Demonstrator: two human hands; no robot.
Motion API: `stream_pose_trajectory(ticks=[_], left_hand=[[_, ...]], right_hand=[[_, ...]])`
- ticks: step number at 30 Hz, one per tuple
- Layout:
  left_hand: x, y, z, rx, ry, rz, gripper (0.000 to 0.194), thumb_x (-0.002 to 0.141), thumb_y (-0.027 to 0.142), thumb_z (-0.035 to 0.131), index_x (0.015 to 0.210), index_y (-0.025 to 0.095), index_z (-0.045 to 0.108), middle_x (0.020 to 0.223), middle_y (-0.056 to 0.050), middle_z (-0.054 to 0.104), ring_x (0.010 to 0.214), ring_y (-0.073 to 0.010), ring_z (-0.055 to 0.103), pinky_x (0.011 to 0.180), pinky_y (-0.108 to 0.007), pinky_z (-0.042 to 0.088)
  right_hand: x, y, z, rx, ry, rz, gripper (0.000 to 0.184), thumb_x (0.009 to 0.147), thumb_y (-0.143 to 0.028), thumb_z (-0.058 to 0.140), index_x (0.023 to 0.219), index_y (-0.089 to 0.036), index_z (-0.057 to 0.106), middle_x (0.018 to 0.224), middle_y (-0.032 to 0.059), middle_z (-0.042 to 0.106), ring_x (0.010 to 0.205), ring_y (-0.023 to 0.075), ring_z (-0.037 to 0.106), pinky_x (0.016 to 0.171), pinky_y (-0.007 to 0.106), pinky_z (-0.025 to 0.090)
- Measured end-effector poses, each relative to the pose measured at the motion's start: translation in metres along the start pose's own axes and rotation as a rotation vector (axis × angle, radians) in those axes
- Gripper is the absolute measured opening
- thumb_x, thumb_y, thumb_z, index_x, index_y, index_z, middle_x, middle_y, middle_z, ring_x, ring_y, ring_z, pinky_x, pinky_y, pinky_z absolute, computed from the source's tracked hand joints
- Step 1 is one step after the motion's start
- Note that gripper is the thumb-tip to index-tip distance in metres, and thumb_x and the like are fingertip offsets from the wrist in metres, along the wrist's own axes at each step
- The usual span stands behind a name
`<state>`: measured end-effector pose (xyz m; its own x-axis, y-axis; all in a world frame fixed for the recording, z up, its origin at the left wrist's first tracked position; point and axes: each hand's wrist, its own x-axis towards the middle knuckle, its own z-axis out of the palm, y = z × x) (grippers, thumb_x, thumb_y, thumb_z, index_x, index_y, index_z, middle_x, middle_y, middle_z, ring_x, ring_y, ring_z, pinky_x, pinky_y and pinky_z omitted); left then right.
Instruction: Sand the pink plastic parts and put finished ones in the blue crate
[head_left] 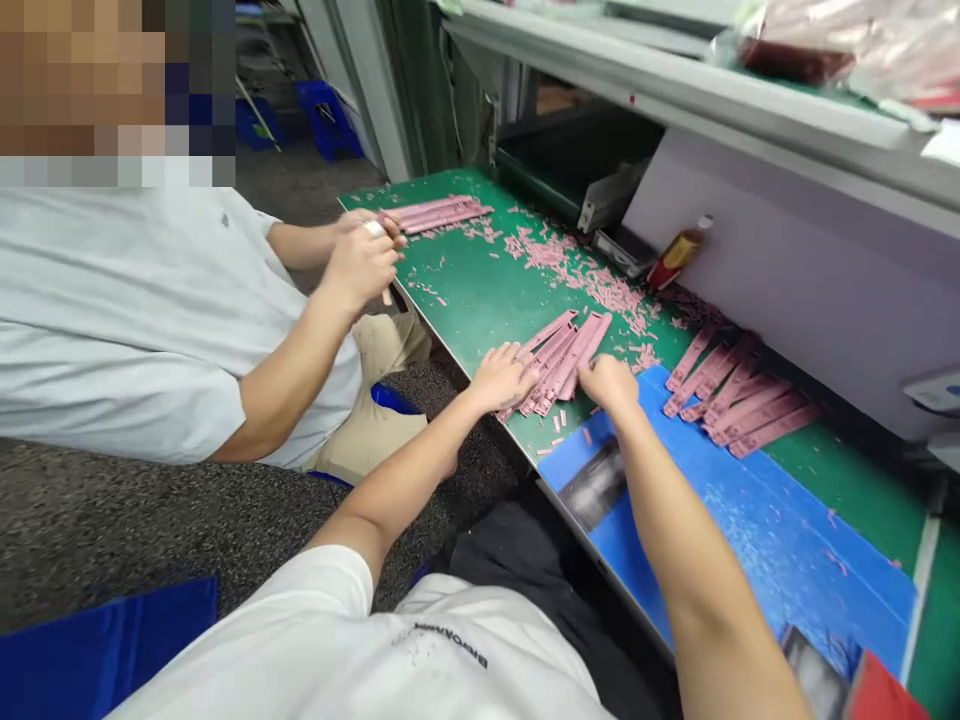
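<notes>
Resting a spread, nearly flat left hand (499, 378) on a bundle of long flat pink strips (564, 358), the person is curling the right hand (609, 385) against the bundle's far side; whether that hand is gripping anything cannot be told. The bundle is lying on a green bench mat (457, 300), just beside a blue mat (750, 540), near fanned pink strips (739, 390) and scattered pink offcuts (570, 270). A co-worker's hands (364, 255) are working beside another pink bundle (439, 213).

Beside the fingers (600, 372) lie matt pink plastic strips (561, 360) on a smooth green matted counter (457, 300); below them spreads a glossy blue plastic sheet (750, 525).
</notes>
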<state>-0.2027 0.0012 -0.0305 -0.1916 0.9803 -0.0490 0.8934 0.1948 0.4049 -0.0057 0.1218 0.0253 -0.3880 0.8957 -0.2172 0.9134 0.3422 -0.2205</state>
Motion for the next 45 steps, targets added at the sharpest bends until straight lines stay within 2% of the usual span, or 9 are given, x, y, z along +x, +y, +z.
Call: stream_pose_trajectory(ticks=[8, 13, 19, 23, 27, 33, 36, 40, 45], left_hand=[[0.023, -0.019, -0.029, -0.124, 0.081, -0.048, 0.059, 0.115, 0.036, 0.050, 0.166, 0.010, 0.063, 0.154, -0.021, 0.074, 0.147, -0.0358, 0.067, 0.132, -0.050, 0.048], [-0.032, -0.018, -0.033, -0.247, 0.304, -0.002, 0.046, 0.114, 0.038, 0.054, 0.146, 0.015, 0.078, 0.137, -0.015, 0.080, 0.124, -0.0301, 0.074, 0.121, -0.042, 0.054], [-0.074, -0.014, -0.022, -0.290, 0.388, 0.039, 0.037, 0.110, 0.036, 0.057, 0.127, 0.018, 0.085, 0.121, -0.012, 0.083, 0.109, -0.0294, 0.076, 0.111, -0.041, 0.058], [-0.044, -0.012, -0.026, -0.220, 0.377, 0.035, 0.039, 0.112, 0.035, 0.056, 0.135, 0.019, 0.083, 0.123, -0.014, 0.082, 0.117, -0.0326, 0.076, 0.116, -0.045, 0.057], [0.011, -0.007, -0.029, -0.144, 0.226, -0.148, 0.040, 0.112, 0.030, 0.056, 0.142, 0.017, 0.078, 0.142, -0.020, 0.077, 0.141, -0.0387, 0.068, 0.127, -0.052, 0.049], [0.061, 0.001, -0.032, -0.268, 0.064, -0.236, 0.011, 0.095, 0.020, 0.080, 0.087, 0.022, 0.073, 0.103, -0.016, 0.082, 0.123, -0.0404, 0.075, 0.113, -0.050, 0.055], [0.047, -0.001, -0.041, -0.446, 0.158, -0.228, 0.027, 0.098, 0.017, 0.077, 0.080, 0.024, 0.059, 0.080, -0.007, 0.073, 0.100, -0.0316, 0.076, 0.096, -0.041, 0.059], [0.002, 0.001, -0.044, -0.818, 0.300, -0.201, 0.010, 0.114, 0.024, 0.052, 0.104, 0.025, 0.050, 0.070, 0.006, 0.061, 0.052, -0.0153, 0.055, 0.055, -0.027, 0.048], [-0.055, 0.046, -0.027, -1.347, 0.286, -0.005, 0.037, 0.106, 0.060, 0.070, 0.109, 0.026, 0.054, 0.065, 0.009, 0.051, 0.043, -0.0119, 0.045, 0.042, -0.025, 0.038]], right_hand=[[0.000, 0.010, 0.009, 0.067, -0.002, 0.110, 0.039, 0.106, -0.051, 0.065, 0.112, -0.015, 0.079, 0.132, 0.0272, 0.082, 0.123, 0.0384, 0.079, 0.100, 0.042, 0.060], [-0.014, 0.016, 0.007, 0.160, 0.056, 0.116, 0.028, 0.110, -0.034, 0.054, 0.096, -0.020, 0.074, 0.114, 0.0222, 0.085, 0.113, 0.0354, 0.080, 0.096, 0.040, 0.059], [-0.052, 0.027, 0.017, 0.593, 0.145, 0.057, 0.023, 0.113, -0.035, 0.051, 0.128, -0.021, 0.061, 0.093, 0.0045, 0.084, 0.077, 0.0227, 0.077, 0.083, 0.033, 0.059], [-0.060, 0.030, 0.020, 0.487, 0.218, 0.040, 0.028, 0.115, -0.037, 0.049, 0.135, -0.021, 0.060, 0.100, 0.0083, 0.084, 0.093, 0.0278, 0.079, 0.095, 0.039, 0.059], [-0.055, 0.026, 0.013, 0.137, 0.163, 0.120, 0.037, 0.112, -0.029, 0.048, 0.140, -0.013, 0.065, 0.136, 0.0268, 0.078, 0.130, 0.0420, 0.074, 0.111, 0.052, 0.056], [-0.041, -0.010, 0.009, 0.079, 0.059, 0.093, 0.044, 0.114, -0.036, 0.053, 0.137, -0.005, 0.074, 0.145, 0.0358, 0.073, 0.141, 0.0463, 0.071, 0.119, 0.057, 0.054], [-0.035, -0.022, 0.007, 0.156, 0.017, 0.106, 0.029, 0.105, -0.021, 0.064, 0.124, -0.005, 0.079, 0.137, 0.0354, 0.077, 0.137, 0.0451, 0.075, 0.118, 0.054, 0.055], [-0.051, -0.013, 0.001, 0.334, 0.090, 0.102, 0.021, 0.109, -0.025, 0.064, 0.118, -0.012, 0.077, 0.133, 0.0266, 0.081, 0.132, 0.0375, 0.078, 0.112, 0.046, 0.060], [-0.130, 0.036, 0.011, 0.849, 0.167, 0.091, 0.038, 0.114, -0.054, 0.055, 0.137, -0.025, 0.063, 0.090, 0.0010, 0.078, 0.067, 0.0187, 0.073, 0.064, 0.031, 0.061]])
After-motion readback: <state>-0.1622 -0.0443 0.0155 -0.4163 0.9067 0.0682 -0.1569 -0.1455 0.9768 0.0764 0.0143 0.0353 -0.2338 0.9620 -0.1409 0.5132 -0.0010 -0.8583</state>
